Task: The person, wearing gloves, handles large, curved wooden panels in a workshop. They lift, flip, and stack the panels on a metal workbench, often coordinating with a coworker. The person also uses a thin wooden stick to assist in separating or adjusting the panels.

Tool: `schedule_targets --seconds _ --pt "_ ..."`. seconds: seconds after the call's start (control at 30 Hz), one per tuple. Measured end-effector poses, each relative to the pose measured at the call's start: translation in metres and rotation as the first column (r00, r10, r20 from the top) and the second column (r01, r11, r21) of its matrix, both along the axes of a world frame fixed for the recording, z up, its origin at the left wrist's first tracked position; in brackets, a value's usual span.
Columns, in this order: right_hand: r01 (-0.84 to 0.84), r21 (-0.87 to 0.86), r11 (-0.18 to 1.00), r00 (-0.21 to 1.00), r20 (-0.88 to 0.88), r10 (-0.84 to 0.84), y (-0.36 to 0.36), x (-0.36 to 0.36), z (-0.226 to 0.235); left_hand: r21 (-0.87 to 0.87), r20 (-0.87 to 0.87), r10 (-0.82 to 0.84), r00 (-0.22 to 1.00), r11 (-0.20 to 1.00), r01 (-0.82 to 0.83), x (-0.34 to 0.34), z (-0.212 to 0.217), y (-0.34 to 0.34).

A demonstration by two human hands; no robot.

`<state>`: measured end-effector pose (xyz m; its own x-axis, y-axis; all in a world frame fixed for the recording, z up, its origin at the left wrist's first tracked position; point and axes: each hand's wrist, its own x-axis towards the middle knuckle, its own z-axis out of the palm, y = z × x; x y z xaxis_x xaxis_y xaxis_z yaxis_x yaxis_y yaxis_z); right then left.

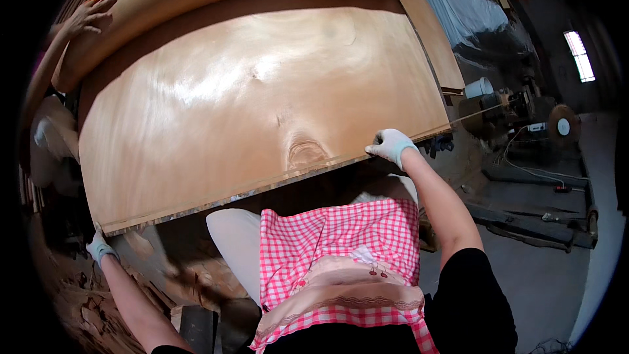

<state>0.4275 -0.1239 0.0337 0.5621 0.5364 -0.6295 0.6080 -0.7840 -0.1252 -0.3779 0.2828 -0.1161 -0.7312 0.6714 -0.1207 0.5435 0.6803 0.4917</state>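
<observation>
The left hand (98,246) and the right hand (390,145), both gloved, are closed on the near edge of a wide veneer sheet (262,98) lying across the stack, which looks thin, light, floppy and easy to crack, so the corners seem best to hold.

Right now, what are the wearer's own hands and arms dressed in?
Both the left hand and right hand wear thin, pale bluish-white gloves ending at the wrist. The forearms are bare. A black short sleeve covers the right upper arm; a black edge shows at the left.
</observation>
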Motion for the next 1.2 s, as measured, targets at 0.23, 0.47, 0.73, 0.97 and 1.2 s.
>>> schedule_targets --seconds 0.23,0.47,0.73,0.97,1.2 --pt "-0.143 0.04 0.989 0.989 0.04 0.141 -0.012 0.016 -0.018 0.266 -0.563 -0.076 0.823 0.926 0.268 0.222 0.122 -0.066" --pt "-0.122 0.043 0.992 0.992 -0.011 0.123 -0.01 0.016 0.002 0.126 -0.261 -0.965 -0.036 -0.071 0.989 0.6 0.111 -0.29" --pt "-0.046 0.242 0.969 0.991 -0.11 0.074 -0.05 0.065 -0.009 -0.077 -0.159 -0.974 -0.163 -0.152 0.985 0.669 0.095 -0.33" --pt "0.048 0.154 0.987 0.997 0.048 -0.056 -0.179 0.243 0.015 -0.143 -0.154 -0.975 -0.159 -0.137 0.98 0.669 0.097 -0.332" --pt "0.148 0.068 0.987 0.982 0.112 -0.155 -0.19 0.291 -0.005 -0.167 -0.182 -0.969 -0.169 -0.139 0.976 0.664 0.097 -0.329"
